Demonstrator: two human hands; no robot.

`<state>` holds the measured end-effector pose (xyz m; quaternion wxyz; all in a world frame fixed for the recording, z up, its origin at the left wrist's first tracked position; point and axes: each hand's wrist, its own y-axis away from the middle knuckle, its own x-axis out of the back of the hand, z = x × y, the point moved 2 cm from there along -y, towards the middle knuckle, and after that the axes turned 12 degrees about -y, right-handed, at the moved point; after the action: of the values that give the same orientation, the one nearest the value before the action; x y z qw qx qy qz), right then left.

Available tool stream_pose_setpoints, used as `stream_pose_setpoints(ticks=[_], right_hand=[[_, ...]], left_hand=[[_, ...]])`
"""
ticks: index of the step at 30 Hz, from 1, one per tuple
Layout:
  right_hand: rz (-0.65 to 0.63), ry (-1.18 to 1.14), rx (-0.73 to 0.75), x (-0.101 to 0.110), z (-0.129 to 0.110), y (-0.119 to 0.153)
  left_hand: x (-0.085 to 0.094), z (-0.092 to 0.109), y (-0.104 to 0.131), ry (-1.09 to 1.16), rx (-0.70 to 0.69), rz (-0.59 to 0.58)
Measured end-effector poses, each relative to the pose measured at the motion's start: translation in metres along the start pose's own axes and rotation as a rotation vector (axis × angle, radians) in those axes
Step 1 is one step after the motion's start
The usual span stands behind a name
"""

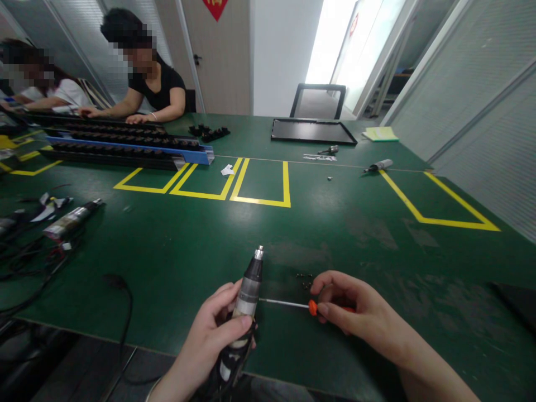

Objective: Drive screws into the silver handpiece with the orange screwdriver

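Note:
My left hand [221,324] is wrapped round an electric screwdriver [250,290], its silver chuck tilted up and away from me. In my right hand [352,310] is a screwdriver [313,307] with an orange handle, mostly hidden by my fingers. Its thin metal shaft points left, and the tip meets or overlaps the side of the electric screwdriver's body; whether it sits in a screw I cannot tell. Several small dark screws [307,285] lie on the green table just beyond my right fingers.
More electric screwdrivers [71,220] and cables lie at the left. Yellow tape outlines [262,201] mark the table [176,245]. Long rails of black parts [125,148] stand before two seated people. Farther back are a black frame [312,131] and another tool [379,166].

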<state>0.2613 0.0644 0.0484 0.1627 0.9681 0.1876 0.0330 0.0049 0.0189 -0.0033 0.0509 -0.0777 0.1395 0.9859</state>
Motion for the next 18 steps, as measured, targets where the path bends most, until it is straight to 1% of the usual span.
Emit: stream_pose_setpoints(ticks=[3,7,13,16,18], right_hand=[[0.034,0.051,0.097,0.0023,-0.0009,-0.0001],[0.058,0.109,0.126,0.0045,-0.0016,-0.0004],[0.0,0.176,0.087,-0.0003,-0.0017,0.0019],[-0.026,0.101,-0.02,-0.0013,0.0021,0.0034],[-0.028,0.05,-0.048,-0.0008,0.0038,0.0036]], left_hand=[[-0.0002,-0.0002,0.0001,0.015,0.008,0.01],[-0.0009,0.0011,0.0,0.015,0.013,0.017],[-0.0002,0.0013,0.0,-0.002,0.007,0.007],[-0.0004,0.0012,-0.0005,0.008,0.006,0.006],[-0.0006,0.0013,-0.0008,0.008,0.003,0.002]])
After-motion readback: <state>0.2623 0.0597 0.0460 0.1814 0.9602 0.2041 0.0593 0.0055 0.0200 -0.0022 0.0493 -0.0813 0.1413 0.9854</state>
